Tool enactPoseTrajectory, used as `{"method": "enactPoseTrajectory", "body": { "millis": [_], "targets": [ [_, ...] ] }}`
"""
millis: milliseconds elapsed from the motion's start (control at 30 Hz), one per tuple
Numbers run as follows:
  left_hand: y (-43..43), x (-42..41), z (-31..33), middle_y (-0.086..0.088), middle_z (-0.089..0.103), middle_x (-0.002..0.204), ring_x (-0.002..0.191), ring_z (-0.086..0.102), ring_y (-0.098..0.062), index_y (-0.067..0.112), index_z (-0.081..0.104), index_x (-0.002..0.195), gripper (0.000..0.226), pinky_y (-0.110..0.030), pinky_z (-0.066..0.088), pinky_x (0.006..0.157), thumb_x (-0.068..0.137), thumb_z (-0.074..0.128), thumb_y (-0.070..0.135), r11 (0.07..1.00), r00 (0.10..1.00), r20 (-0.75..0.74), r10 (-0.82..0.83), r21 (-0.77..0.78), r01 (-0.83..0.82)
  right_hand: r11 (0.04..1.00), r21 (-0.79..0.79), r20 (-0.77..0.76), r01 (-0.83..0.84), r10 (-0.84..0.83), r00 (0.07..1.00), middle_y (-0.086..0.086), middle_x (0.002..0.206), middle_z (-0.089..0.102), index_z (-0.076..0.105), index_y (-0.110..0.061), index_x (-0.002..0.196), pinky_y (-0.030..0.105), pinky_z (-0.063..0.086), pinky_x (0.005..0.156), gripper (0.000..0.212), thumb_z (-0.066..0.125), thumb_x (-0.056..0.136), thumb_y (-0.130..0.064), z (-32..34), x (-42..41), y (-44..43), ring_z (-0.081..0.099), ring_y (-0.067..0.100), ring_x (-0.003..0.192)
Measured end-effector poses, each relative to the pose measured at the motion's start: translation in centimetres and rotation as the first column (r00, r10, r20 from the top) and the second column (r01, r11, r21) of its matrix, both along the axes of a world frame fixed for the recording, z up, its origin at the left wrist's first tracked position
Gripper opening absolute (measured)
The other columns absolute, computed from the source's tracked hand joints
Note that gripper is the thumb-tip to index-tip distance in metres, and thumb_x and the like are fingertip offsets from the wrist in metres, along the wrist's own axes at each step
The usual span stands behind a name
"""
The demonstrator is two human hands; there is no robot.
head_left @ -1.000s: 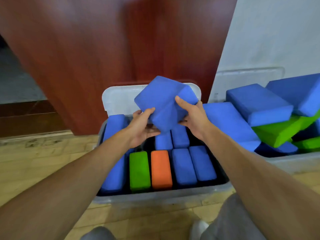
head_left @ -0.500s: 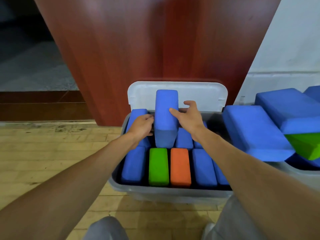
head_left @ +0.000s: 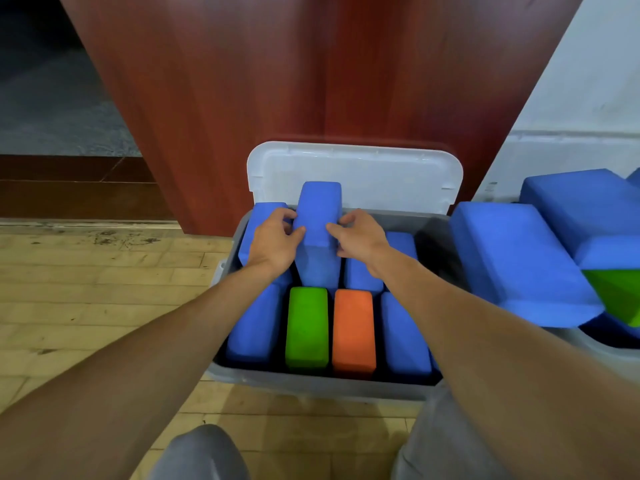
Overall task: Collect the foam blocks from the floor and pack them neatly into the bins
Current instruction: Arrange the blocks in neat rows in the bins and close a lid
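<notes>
A blue foam block [head_left: 319, 233] stands on edge in the back row of the grey bin [head_left: 311, 384], rising above the blocks around it. My left hand [head_left: 273, 242] grips its left side and my right hand [head_left: 360, 239] grips its right side, fingers curled over the top edges. The front row holds a blue block [head_left: 254, 323], a green block [head_left: 307, 327], an orange block [head_left: 353, 330] and another blue block [head_left: 403, 334], all on edge. More blue blocks fill the back row, partly hidden by my hands.
The bin's white lid [head_left: 353, 174] leans against a red-brown wooden panel [head_left: 311, 81] behind it. A second bin [head_left: 602, 344] at the right is heaped with large blue blocks [head_left: 519, 261] and a green one [head_left: 620, 292]. Wooden floor lies at the left; my knees are below.
The blue block, first held tilted above the bin, has been turned on edge and lowered into the back row. Both hands slid down with it and now clasp its sides.
</notes>
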State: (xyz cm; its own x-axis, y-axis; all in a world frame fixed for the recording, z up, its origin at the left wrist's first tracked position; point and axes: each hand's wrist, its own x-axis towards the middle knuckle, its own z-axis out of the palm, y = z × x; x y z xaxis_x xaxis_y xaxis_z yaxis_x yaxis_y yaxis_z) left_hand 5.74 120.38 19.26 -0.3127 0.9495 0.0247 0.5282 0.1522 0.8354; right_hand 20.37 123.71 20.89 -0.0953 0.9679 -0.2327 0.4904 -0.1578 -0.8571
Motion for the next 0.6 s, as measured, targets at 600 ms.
{"method": "enactPoseTrajectory", "body": {
  "millis": [600],
  "targets": [
    [1.2,6.2,0.7,-0.006,0.062,0.111,0.099,0.058,-0.021,0.015,0.07,0.106,0.026,-0.022,0.041,0.087,0.085,0.057,0.005,0.935,0.889,-0.291,-0.354,-0.119,0.334,0.988,0.029,0.269,0.149,-0.151,0.951,0.005,0.056,0.04,0.035,-0.012,0.056,0.03,0.034,0.055,0.032,0.043,0.084,-0.001,0.8,9.3,0.1,0.037,0.021,0.056]
  ]
}}
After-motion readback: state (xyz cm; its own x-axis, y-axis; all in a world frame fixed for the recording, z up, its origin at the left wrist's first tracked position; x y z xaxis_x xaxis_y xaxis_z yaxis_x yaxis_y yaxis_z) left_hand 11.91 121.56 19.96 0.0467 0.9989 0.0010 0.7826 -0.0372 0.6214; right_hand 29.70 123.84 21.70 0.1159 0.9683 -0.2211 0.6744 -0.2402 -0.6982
